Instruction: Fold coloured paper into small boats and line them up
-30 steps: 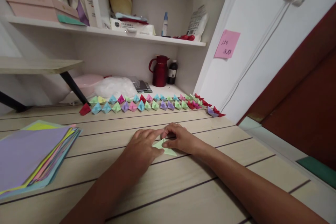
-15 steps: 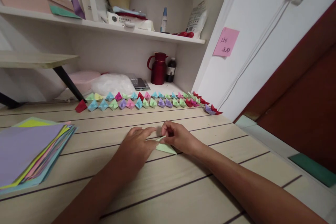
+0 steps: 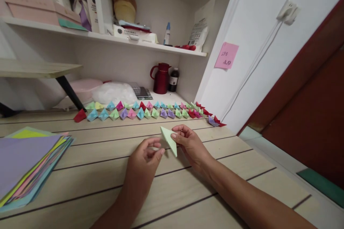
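1. Count: one pale-green folded-paper triangle (image 3: 168,141), two hands, one stack of multicoloured paper sheets (image 3: 25,161), two rows of small multicoloured folded-paper boats (image 3: 147,113); right-end boats overlap, no exact count.
2. Triangle: flat, crisp-edged, tilted, pinched between right hand (image 3: 192,146) thumb and fingers, just right of left fingertips. Right thumb covers its right corner.
3. Left hand (image 3: 143,159): fingers half-curled, holding nothing.
4. Boats beyond both hands' fingers; stack well left.
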The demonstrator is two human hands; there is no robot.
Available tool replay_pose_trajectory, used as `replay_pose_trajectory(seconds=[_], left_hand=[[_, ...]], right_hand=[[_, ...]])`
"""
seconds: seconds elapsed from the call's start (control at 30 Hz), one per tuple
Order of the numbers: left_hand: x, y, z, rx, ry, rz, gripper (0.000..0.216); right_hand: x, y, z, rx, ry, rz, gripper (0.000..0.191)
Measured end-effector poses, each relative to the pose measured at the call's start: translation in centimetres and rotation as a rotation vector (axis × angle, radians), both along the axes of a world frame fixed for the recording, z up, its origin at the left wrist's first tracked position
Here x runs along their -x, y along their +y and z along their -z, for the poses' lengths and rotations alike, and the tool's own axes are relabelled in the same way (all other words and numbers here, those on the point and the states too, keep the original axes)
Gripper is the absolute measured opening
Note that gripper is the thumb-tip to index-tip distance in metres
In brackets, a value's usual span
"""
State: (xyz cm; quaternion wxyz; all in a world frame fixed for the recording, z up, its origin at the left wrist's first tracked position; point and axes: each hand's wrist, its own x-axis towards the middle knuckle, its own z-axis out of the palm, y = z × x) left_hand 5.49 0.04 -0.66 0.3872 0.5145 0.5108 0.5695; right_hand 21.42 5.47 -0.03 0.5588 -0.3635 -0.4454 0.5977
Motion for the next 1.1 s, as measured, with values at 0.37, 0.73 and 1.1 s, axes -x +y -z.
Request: replay_pose_trajectory(seconds=[0.37,0.73,1.1], left_hand=[[0.8,1.0,0.9,0.037,-0.052,-0.008,0.018],[1.0,0.5,0.0,-0.462,0.483,-0.118,0.014],[0.7,-0.1,-0.7,-0.308,0.236,-0.128,0.01]], right_hand=[[0.9,-1.9,-0.4,-0.471,-0.578,0.068,0.008],[-0.4,-2.2,-1.7,-0.629,-0.706,0.07,0.037],[-0.2,-1.5,-1.2,-0.003,-0.169,-0.149,0.033]])
